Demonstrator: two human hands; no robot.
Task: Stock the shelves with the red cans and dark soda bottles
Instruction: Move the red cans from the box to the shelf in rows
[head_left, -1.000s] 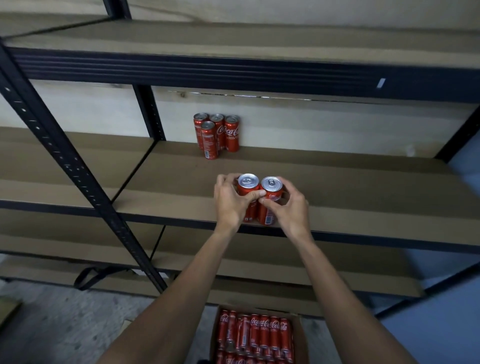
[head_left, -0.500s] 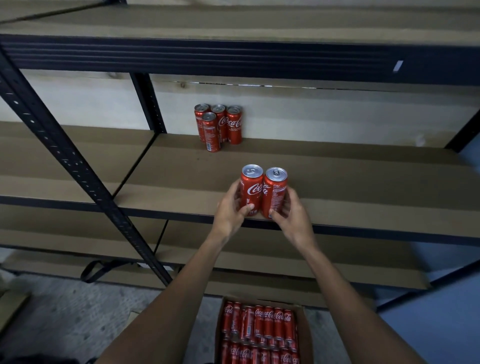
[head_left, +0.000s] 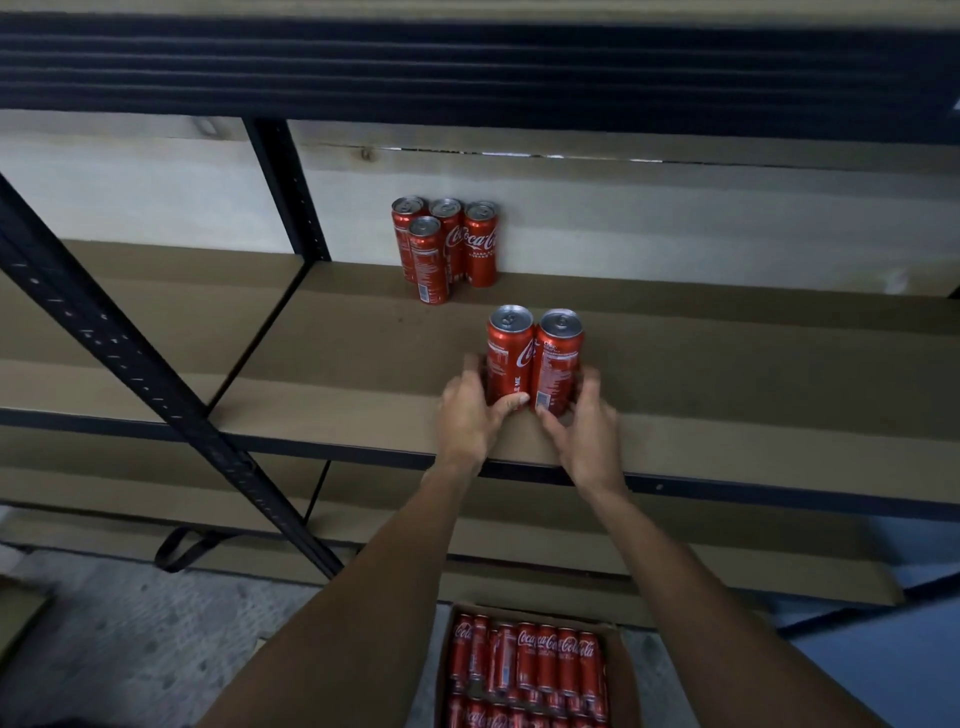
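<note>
Near the front edge of the middle shelf (head_left: 727, 374), about midway along it, 2 red cans stand upright, side by side and touching. The left hand (head_left: 467, 415) wraps the lower part of the left can (head_left: 509, 358), with the thumb across its front near the base and the fingers round its left side. The right hand (head_left: 587, 431) holds the right can (head_left: 557, 364) low down in the same way, thumb by the barcode and fingers curled round its right flank. The hands hide the bases, so I cannot tell whether the cans rest on the board or sit just above it.

At the back edge of the same shelf, near the rear upright (head_left: 283, 187), a cluster of 4 cans (head_left: 447, 244) stands by the pale wall, 3 in a row and 1 in front at the left. On the floor in front of the lowest shelf, an open cardboard box (head_left: 621, 670) holds rows of boxed cans (head_left: 524, 660). A black front post (head_left: 130, 353) slants across the left, with a dark strap loop (head_left: 182, 545) near its foot.
</note>
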